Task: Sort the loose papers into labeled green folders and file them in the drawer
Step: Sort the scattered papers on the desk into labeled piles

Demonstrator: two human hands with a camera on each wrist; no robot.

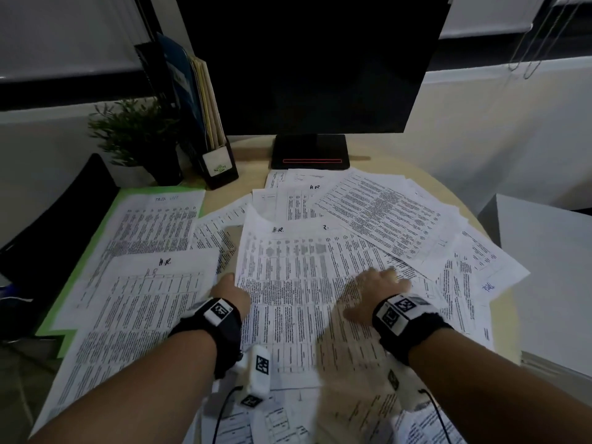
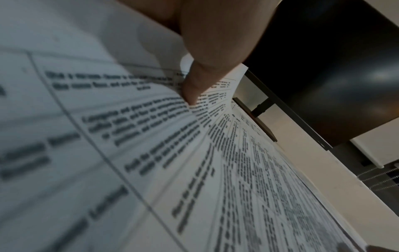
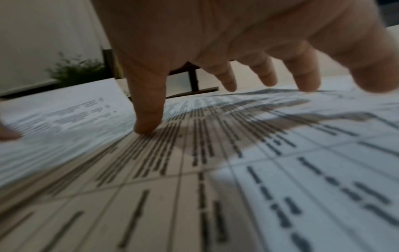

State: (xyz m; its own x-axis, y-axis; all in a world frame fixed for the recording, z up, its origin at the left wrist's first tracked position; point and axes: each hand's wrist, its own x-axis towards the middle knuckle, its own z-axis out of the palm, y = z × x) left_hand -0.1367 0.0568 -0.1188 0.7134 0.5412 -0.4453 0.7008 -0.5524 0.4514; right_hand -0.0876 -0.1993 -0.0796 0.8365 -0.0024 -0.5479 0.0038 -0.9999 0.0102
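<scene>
While your left hand (image 1: 231, 291) pinches the edge of a white printed sheet marked "H.R." (image 1: 153, 283) lying over the open green folder (image 1: 80, 261), your right hand (image 1: 376, 288) rests spread, fingers straight, on the large central printed sheet (image 1: 298, 283).

Printed papers (image 1: 307, 270) lie fanned across the desk, some overlapping a green folder (image 1: 96, 238).

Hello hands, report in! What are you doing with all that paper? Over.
Left hand pinches the edge of the big printed white sheet. Right hand open, fingers spread on it. Green paper folder lies left, papers on top.
</scene>
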